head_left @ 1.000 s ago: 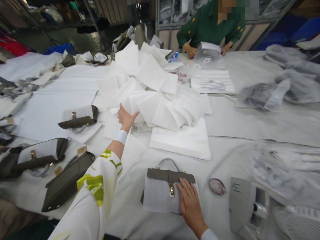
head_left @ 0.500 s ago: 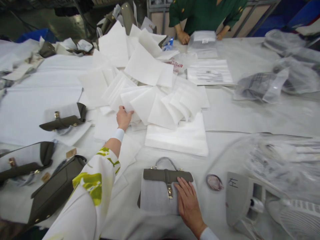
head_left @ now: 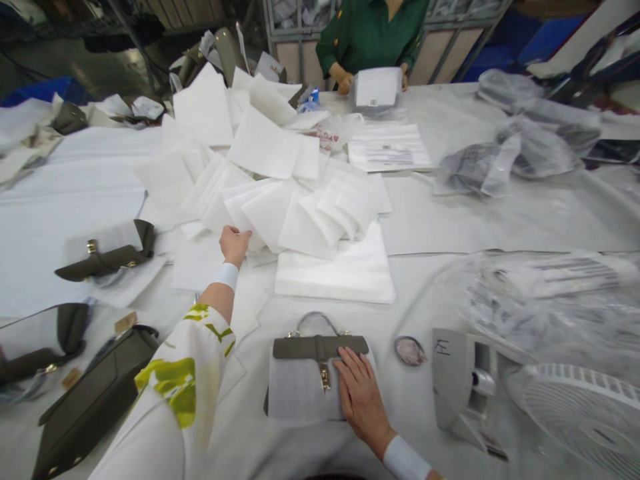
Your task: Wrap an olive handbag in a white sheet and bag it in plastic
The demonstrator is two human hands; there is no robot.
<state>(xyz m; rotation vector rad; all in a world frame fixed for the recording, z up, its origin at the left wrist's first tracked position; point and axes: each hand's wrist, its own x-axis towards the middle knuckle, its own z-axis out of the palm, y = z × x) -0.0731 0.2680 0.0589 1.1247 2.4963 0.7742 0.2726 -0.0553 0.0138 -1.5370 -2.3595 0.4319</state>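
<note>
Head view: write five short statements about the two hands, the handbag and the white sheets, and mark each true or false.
1. The right hand lies flat on the handbag. True.
2. The left hand grips a sheet at the edge of the white sheets. True.
3. The handbag is bright red. False: it is olive grey, its front covered by a white sheet.
4. The left hand holds the small fan. False: the fan lies untouched at the right.
5. A person in green holds a white packet. True.

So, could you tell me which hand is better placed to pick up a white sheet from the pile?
Probably the left hand: its fingers already touch a sheet in the pile, while the right hand lies flat on the handbag.
</note>
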